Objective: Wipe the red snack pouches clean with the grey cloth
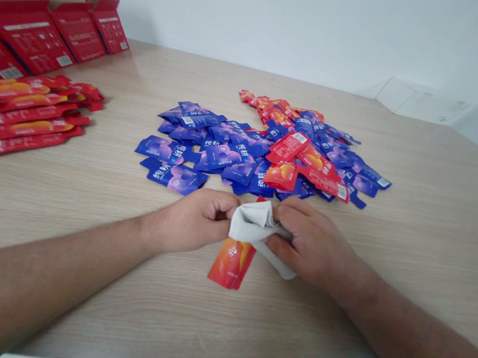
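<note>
My left hand (199, 221) is curled into a pinch at the top of a red-orange sachet (231, 264) that lies on the wooden table (84, 192) just in front of me. My right hand (314, 244) is closed on a white cloth (254, 223), pressed over the upper part of that sachet. Both hands meet at the cloth. Right behind them spreads a loose heap of blue sachets (207, 150) mixed with red sachets (305, 159).
At the left edge lies a tidy row of red sachets (28, 112). Behind it stand several open red cartons (54, 32) with raised flaps. A white wall runs along the far side of the table, and the near edge is close to my body.
</note>
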{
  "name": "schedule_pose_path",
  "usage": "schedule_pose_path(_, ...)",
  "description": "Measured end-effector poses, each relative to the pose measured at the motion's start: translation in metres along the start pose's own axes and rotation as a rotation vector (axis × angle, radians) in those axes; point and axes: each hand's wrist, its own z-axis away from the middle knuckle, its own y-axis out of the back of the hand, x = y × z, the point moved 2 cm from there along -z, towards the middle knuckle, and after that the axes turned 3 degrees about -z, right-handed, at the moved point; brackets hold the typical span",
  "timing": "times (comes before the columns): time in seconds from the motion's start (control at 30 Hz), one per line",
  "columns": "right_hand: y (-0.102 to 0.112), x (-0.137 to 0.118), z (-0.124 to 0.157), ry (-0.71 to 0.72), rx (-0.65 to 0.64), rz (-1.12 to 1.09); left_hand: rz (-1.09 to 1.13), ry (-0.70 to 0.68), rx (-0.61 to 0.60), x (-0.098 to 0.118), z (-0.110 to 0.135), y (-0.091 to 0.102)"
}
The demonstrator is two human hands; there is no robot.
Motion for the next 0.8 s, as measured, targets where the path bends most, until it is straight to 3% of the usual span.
schedule_pose_path(0.17, 0.003, 0.012, -0.004, -0.084, 0.104, 0.074, 0.082, 0.090, -0.004, 0.003, 0.001, -0.001)
schedule_pose_path(0.33, -0.002, 0.002, -0.001, -0.055, 0.056, 0.030, 0.201, 0.242, 0.016, 0.002, 0.002, -0.008)
schedule_pose_path(0.5, -0.006, -0.015, 0.005, 0.109, -0.109, -0.049, 0.367, 0.208, 0.152, -0.008, 0.001, -0.012)
schedule_pose_path(0.67, -0.002, -0.010, 0.004, -0.010, 0.049, 0.043, 0.394, 0.238, 0.152, -0.011, 0.002, -0.015)
schedule_pose_path(0.8, -0.008, -0.021, 0.007, 0.085, -0.039, -0.004, 0.274, 0.202, 0.224, -0.010, 0.004, -0.014)
